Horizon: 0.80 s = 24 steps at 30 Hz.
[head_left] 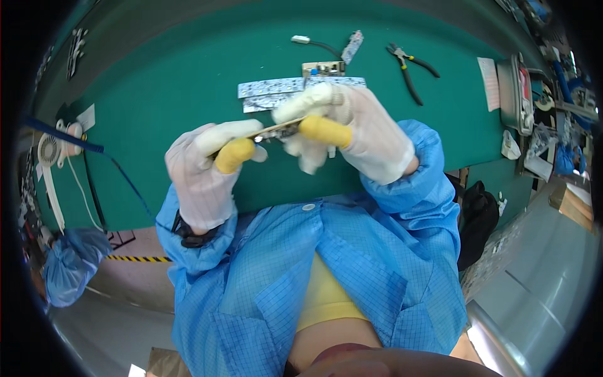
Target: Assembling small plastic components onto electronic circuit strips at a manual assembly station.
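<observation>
Between my two gloved hands a small circuit board [276,129] is held up, seen nearly edge-on, with parts on its lower face. My left hand [217,146] pinches its left end; a yellow cover sits on the thumb. At the right end my right hand [342,122] grips it, also with a yellow-covered thumb. Just beyond the hands lie white LED strip boards [270,88], partly hidden by my right hand. A brown circuit board [323,69] touches them, beside a short strip board [353,47] and a dark cable with a white connector [301,39].
Diagonal pliers [411,66] lie at the far right of the green mat [188,75]. A paper sheet [488,83] and a metal tray [516,94] are at the right edge. A small white fan [53,147] stands at the left, near a blue cord [122,173].
</observation>
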Each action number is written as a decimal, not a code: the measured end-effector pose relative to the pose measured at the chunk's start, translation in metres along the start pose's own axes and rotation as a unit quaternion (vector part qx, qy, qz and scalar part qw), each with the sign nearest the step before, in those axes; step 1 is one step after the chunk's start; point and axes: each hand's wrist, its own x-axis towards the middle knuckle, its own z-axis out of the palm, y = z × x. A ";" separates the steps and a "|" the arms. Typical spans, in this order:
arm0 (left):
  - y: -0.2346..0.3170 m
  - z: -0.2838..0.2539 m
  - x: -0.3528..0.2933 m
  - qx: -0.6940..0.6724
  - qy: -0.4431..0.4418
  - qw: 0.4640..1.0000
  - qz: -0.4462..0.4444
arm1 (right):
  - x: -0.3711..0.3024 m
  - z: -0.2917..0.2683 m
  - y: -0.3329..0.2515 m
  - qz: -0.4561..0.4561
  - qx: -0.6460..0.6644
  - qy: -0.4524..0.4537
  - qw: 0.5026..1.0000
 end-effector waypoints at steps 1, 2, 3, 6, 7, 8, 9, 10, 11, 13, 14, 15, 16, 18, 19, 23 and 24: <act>0.004 0.003 0.004 -0.019 0.014 1.000 -0.017 | 0.004 -0.001 0.006 -0.017 -0.022 -0.008 1.000; -0.009 -0.001 0.005 0.010 0.023 1.000 0.009 | 0.005 -0.003 0.003 -0.077 -0.220 0.010 0.972; -0.019 -0.005 0.011 0.033 0.051 0.998 0.025 | 0.006 -0.006 0.009 -0.185 -0.279 0.056 0.941; -0.053 -0.040 0.018 0.157 0.122 0.978 -0.055 | 0.011 -0.032 -0.001 -0.284 -0.477 0.147 0.819; -0.072 -0.055 0.016 0.240 0.115 0.964 -0.030 | 0.015 -0.047 -0.008 -0.272 -0.535 0.178 0.780; -0.092 -0.065 0.017 0.317 0.107 0.943 0.002 | 0.020 -0.069 -0.007 -0.293 -0.548 0.199 0.758; -0.106 -0.074 0.016 0.380 0.076 0.922 -0.029 | 0.025 -0.082 -0.005 -0.272 -0.627 0.202 0.702; -0.112 -0.080 0.016 0.376 0.079 0.923 -0.022 | 0.028 -0.092 -0.004 -0.247 -0.700 0.203 0.639; -0.116 -0.083 0.018 0.412 0.040 0.910 0.003 | 0.031 -0.100 0.002 -0.256 -0.701 0.185 0.640; -0.111 -0.078 0.020 0.477 0.049 0.878 0.015 | 0.041 -0.105 0.015 -0.207 -0.756 0.166 0.598; -0.100 -0.075 0.019 0.475 0.050 0.879 0.018 | 0.047 -0.108 0.020 -0.206 -0.757 0.196 0.589; -0.087 -0.074 0.019 0.427 0.083 0.900 0.021 | 0.043 -0.115 0.019 -0.217 -0.737 0.200 0.608; -0.075 -0.073 0.015 0.380 0.117 0.917 0.017 | 0.038 -0.103 0.002 -0.231 -0.716 0.197 0.628; -0.043 -0.060 0.010 0.312 0.126 0.942 0.004 | 0.026 -0.081 -0.023 -0.222 -0.539 0.174 0.794; -0.024 -0.045 0.013 0.244 0.118 0.960 0.065 | 0.019 -0.069 -0.032 -0.194 -0.329 0.149 0.912; 0.026 -0.002 0.030 0.179 -0.034 0.943 0.279 | 0.003 -0.024 -0.037 -0.120 -0.269 -0.041 0.955; 0.033 0.003 0.030 0.220 -0.085 0.932 0.276 | 0.002 -0.016 -0.033 -0.157 -0.300 -0.059 0.939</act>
